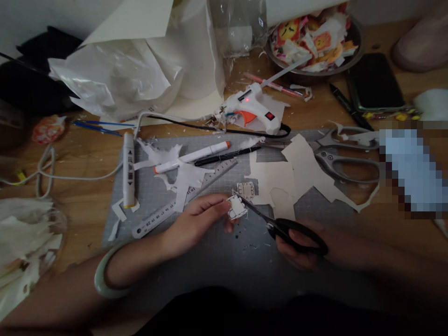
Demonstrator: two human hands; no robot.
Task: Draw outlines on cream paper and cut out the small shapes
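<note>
Between the fingers of my left hand (201, 217) is a small white paper cutout (237, 207) with a scalloped black outline. My right hand (297, 245) grips black-handled scissors (261, 214), fingers through the loops. Their blade tips reach the upper edge of the cutout; whether they are parted is too small to tell. A second outlined paper piece (246, 190) lies just beyond it on the grey cutting mat (224, 261). Cream paper offcuts (276, 175) spread behind the scissors. A metal ruler (157, 218) lies slantwise near my left hand.
A white hot glue gun (261, 109) with its red light lit lies behind the mat, its cord running left. Markers (129, 172), large grey-handled shears (346, 154), a phone (376, 81) and a metal bowl of wrappers (315, 67) surround the mat. A bag of scraps (28, 247) stands left.
</note>
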